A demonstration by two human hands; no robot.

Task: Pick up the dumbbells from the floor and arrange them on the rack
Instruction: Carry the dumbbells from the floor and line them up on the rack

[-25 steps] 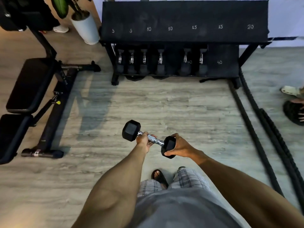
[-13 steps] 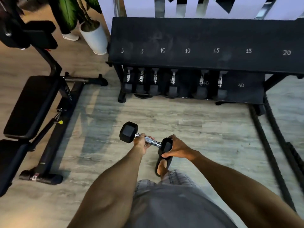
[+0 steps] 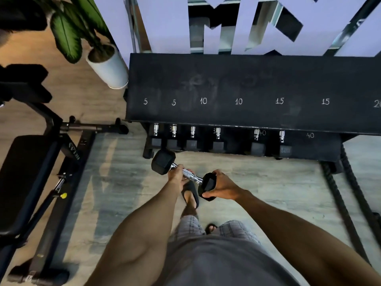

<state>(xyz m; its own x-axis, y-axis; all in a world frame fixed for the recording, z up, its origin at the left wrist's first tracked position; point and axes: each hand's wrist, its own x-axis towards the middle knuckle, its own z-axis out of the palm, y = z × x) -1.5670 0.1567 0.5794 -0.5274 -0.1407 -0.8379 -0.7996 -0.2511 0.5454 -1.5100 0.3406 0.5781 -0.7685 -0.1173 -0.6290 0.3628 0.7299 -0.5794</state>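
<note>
Hex dumbbell (image 3: 183,174) carried level toward the rack (image 3: 247,83): left hand (image 3: 176,176) wraps the knurled handle, right hand (image 3: 223,186) cups the near head, sharing load for controlled placement.

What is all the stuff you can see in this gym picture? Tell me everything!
Held dumbbell: one, black ends, silver handle, in both hands above the floor.
Rack: one, black, against the wall, top shelf bare with white numbers.
Racked dumbbells: six, black and silver, lower shelf.
Bench: one, black, left.
Plant pot: one, white, green leaves, left of the rack.
Ropes: thick, black, on the floor at right.
Floor: grey wood.
Left hand: gripping the handle.
Right hand: around the near end.
Feet in black sandals: two, below the dumbbell.
</note>
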